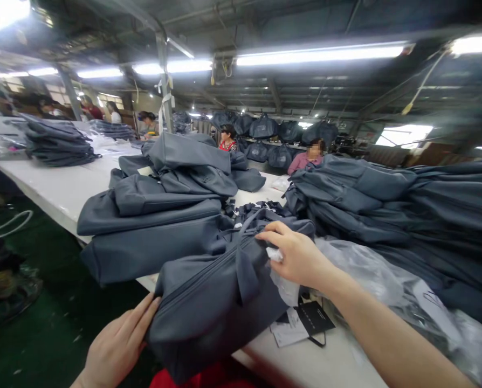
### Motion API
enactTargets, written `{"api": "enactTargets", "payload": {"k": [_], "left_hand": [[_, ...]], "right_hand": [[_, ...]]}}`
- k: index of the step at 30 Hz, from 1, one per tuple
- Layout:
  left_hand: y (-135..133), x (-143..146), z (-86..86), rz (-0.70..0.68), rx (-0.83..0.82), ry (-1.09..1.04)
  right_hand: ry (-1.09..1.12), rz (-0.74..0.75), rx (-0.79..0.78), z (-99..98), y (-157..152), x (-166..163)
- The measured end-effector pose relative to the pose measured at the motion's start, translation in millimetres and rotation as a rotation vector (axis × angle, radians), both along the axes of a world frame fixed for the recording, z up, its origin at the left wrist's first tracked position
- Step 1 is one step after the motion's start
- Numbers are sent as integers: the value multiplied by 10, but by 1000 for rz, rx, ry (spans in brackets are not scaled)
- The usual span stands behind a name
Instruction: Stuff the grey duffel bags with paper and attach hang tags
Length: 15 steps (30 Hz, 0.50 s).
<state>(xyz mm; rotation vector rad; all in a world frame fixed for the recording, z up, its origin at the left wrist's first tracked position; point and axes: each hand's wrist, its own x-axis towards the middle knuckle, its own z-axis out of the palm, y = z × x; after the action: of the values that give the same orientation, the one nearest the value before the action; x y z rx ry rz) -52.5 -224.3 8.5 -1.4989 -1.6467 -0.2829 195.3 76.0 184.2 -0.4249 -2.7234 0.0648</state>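
A dark grey fabric bag point(208, 307) with a zip and a strap lies at the near edge of the white table point(59, 188). My left hand point(117, 345) rests with its fingers stretched flat against the bag's near left end. My right hand point(295, 256) lies on the bag's top right, fingers curled round a small white crumpled piece of paper or plastic point(275, 256). Under that hand a clear plastic bag point(362, 269) spreads to the right.
Stacks of the same grey bags point(156, 215) stand left of mine, a big heap point(406, 210) at right and another pile point(57, 143) far left. Black and white paper tags point(301, 323) lie by the bag. Several people sit at the far side. Green floor at left.
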Motion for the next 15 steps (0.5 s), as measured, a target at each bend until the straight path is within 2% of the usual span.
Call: {"api": "enactTargets", "payload": {"k": [5, 10, 12, 15], "left_hand": [[-14, -48, -51, 24, -28, 0], [-28, -96, -149, 1, -100, 5], [-55, -97, -179, -10, -89, 5], [-133, -125, -200, -33, -78, -26]], "right_hand": [[310, -286, -48, 129, 180, 136], [493, -459, -25, 68, 571, -16], [441, -421, -174, 54, 698, -49], [192, -140, -680, 92, 773, 30]]}}
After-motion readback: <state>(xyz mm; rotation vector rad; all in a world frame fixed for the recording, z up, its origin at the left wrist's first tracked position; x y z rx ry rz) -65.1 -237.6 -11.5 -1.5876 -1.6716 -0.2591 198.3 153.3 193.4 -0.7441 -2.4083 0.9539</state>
